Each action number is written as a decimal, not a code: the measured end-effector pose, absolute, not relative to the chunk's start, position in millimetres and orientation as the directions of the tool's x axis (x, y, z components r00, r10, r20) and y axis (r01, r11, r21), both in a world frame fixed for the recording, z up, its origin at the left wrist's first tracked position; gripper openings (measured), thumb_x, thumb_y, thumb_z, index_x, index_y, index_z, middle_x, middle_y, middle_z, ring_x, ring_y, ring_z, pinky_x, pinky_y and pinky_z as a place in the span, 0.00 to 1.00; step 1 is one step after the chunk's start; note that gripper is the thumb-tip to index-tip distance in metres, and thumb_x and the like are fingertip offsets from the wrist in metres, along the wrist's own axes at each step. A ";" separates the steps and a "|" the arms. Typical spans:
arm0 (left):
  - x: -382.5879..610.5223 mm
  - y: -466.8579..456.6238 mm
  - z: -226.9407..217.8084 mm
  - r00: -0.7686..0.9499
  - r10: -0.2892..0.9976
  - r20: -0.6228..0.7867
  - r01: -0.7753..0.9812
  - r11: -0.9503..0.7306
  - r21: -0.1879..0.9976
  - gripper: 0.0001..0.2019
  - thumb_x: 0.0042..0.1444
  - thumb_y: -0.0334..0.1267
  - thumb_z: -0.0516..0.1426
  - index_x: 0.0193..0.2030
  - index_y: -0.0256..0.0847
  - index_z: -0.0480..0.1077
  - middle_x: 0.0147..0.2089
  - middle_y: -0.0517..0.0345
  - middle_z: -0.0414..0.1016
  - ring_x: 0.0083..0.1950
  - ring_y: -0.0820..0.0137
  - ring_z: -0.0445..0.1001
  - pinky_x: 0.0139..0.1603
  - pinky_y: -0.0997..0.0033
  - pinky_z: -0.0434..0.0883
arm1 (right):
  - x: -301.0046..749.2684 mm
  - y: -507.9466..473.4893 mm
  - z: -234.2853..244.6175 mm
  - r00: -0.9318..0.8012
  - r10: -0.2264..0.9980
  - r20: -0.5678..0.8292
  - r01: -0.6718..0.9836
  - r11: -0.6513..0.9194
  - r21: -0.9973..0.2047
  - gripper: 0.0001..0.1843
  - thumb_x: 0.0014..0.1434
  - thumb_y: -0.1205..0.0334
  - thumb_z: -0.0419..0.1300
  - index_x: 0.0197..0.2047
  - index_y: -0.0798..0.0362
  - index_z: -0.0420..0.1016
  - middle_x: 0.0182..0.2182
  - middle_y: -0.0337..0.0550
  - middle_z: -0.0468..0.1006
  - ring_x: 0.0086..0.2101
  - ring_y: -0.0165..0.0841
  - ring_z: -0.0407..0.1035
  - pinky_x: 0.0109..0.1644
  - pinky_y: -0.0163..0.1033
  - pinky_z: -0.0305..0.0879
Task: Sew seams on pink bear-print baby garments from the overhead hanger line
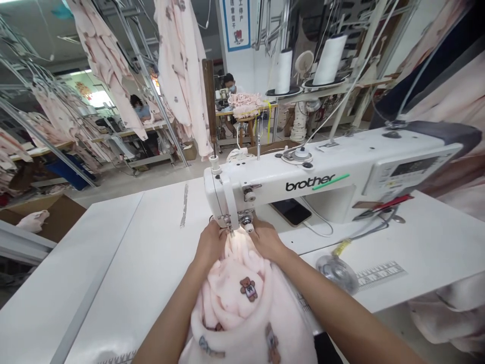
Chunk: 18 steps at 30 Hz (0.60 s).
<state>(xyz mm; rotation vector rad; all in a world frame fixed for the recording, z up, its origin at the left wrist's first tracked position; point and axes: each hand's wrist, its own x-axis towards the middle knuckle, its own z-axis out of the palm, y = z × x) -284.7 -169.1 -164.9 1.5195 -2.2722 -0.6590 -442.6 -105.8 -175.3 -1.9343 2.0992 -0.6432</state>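
Pink fleece fabric [235, 288] printed with small bears lies bunched under the head of a white sewing machine [265, 177] and hangs down toward me. My left hand [212, 240] is at the left of the lit needle area, closed on the fabric's edge, its fingertips partly behind the machine head. On the other side, my right hand [267, 237] grips the cloth just right of the presser foot [232, 230], with its fingertips partly hidden. The needle itself is too small to make out.
A phone [291, 210] with a white cable lies under the machine arm. On the right of the white table [151, 263] sits a clear round container [337, 273]. Thread cones [329, 60] stand behind. Pink garments [182, 65] hang beyond, where people sit at other machines.
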 end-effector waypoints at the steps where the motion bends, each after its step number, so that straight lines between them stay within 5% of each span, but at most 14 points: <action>1: -284.6 -169.0 -164.7 -0.381 -0.924 0.011 -0.773 0.325 0.544 0.10 0.57 0.36 0.50 0.43 0.37 0.67 0.41 0.49 0.73 0.47 0.62 0.71 0.43 0.69 0.65 | -442.3 -105.5 -175.1 -0.115 -0.985 0.131 -0.891 0.044 -0.453 0.18 0.68 0.59 0.39 0.50 0.59 0.63 0.38 0.50 0.76 0.37 0.37 0.70 0.36 0.35 0.56; 12: -281.2 -163.8 -157.9 -0.462 -0.887 -0.002 -0.731 0.380 0.567 0.08 0.56 0.34 0.48 0.38 0.38 0.66 0.39 0.52 0.74 0.42 0.66 0.73 0.40 0.73 0.64 | -442.4 -106.1 -174.9 -0.097 -0.989 0.114 -0.889 0.034 -0.456 0.20 0.67 0.59 0.38 0.49 0.62 0.64 0.37 0.55 0.77 0.38 0.40 0.71 0.38 0.38 0.58; 18: -281.1 -164.4 -160.3 -0.476 -0.879 0.019 -0.778 0.431 0.458 0.08 0.56 0.32 0.48 0.37 0.38 0.67 0.40 0.49 0.74 0.42 0.63 0.73 0.39 0.70 0.64 | -441.7 -105.4 -173.9 -0.102 -0.976 0.193 -0.860 -0.011 -0.510 0.20 0.63 0.51 0.47 0.50 0.56 0.66 0.35 0.47 0.78 0.36 0.38 0.71 0.37 0.36 0.59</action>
